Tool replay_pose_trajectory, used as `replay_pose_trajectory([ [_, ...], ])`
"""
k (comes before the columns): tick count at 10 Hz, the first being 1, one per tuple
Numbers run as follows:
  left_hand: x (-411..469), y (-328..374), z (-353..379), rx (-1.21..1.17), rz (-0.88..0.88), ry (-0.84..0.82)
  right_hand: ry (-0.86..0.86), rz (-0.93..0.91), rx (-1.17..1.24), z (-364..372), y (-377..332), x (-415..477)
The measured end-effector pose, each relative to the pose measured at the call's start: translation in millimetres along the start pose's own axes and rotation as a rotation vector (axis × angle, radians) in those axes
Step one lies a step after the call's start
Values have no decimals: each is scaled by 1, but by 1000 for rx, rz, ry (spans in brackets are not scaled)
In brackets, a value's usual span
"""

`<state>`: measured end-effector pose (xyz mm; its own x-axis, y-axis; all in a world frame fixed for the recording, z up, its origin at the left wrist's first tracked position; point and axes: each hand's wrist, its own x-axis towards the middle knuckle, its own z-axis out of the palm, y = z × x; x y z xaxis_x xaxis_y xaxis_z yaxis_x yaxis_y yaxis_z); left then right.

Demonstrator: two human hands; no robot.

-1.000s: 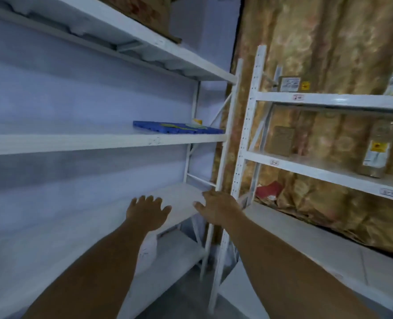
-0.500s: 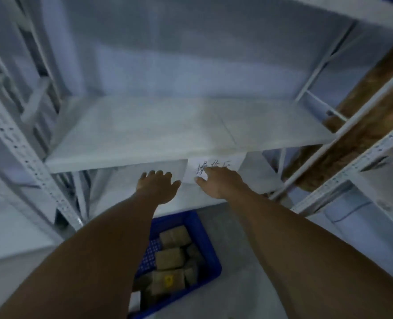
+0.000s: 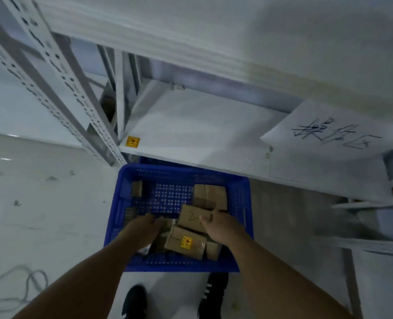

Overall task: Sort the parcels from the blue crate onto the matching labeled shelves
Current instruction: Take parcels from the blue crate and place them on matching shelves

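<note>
The blue crate (image 3: pixel 121 203) stands on the floor in front of the lowest white shelf (image 3: pixel 191 125), and several brown cardboard parcels lie in its right half. My right hand (image 3: pixel 221 226) grips a parcel marked "2" (image 3: pixel 189 216), thumb on its top face. My left hand (image 3: pixel 142 230) reaches into the crate beside that parcel with fingers extended, holding nothing. A parcel with a yellow sticker (image 3: pixel 186 242) lies just below, another parcel (image 3: pixel 210 195) lies behind, and a small one (image 3: pixel 136 188) leans at the crate's left wall.
A yellow label (image 3: pixel 133 142) sits on the shelf's front edge. A handwritten paper sign (image 3: pixel 327 132) hangs at the right. A perforated shelf upright (image 3: pixel 59 84) stands to the left. A cable (image 3: pixel 13 286) lies on the floor, and my shoes (image 3: pixel 134 302) are below the crate.
My view has swung from the shelves down to the crate. Both hands dropped into it, and the right hand took hold of the parcel marked "2".
</note>
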<state>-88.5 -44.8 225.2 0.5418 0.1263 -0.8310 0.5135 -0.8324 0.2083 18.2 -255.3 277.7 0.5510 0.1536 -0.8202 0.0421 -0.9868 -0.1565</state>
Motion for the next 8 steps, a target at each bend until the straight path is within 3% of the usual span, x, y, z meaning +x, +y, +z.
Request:
replay_pose_trajectory([
  [1, 92, -20, 86, -136, -37, -29, -60, 51, 55, 37, 23, 81],
  [2, 109, -1, 110, -174, -120, -16, -61, 82, 82, 63, 44, 138],
  [3, 166, 19, 150, -732, -320, 58, -78, 130, 172, 96, 80, 206],
  [4, 189, 38, 153, -877, -320, 190, -72, 204, 250, 107, 98, 233],
  [6, 275, 64, 176, -975, -257, 159, -61, 291, 459, 139, 129, 297],
  [8, 302, 62, 197, -774, -277, 74, -143, 319, 599, 159, 125, 316],
])
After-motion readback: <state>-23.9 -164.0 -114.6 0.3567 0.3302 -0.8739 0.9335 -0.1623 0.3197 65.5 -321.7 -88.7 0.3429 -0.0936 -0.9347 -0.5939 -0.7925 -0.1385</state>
